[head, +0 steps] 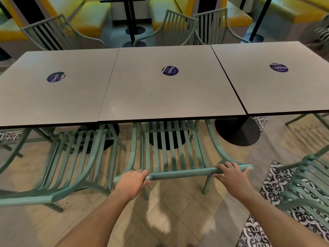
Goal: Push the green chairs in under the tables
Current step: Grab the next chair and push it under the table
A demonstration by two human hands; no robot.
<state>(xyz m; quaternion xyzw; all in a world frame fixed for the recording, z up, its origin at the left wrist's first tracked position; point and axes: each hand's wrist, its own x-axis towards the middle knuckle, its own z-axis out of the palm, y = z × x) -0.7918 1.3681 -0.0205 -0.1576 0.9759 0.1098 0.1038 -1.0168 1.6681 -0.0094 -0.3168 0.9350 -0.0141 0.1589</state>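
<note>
**Two hands gripping the top rail of the middle green chair**

Both hands are holding the middle green chair (170, 148) by its top back rail. The left hand (130, 184) is gripping the rail near its left end, fingers (145, 172) curled over it. The right hand (231, 177) is gripping near the right end, its fingers (229, 165) draped over the rail and the thumb underneath. The chair is standing at the near edge of the middle worktop (160, 97), with the front of its slatted seat lying under that edge and its back rail well out from it.

A second green chair (71, 157) is standing just to the left, at the left worktop (44, 98), its back also out from the edge. A third green chair (306, 184) is sitting at the right, apart from the right worktop (284, 86). Each worktop is carrying a round purple sticker (170, 70). More green chairs (178, 27) are standing along the far side.
</note>
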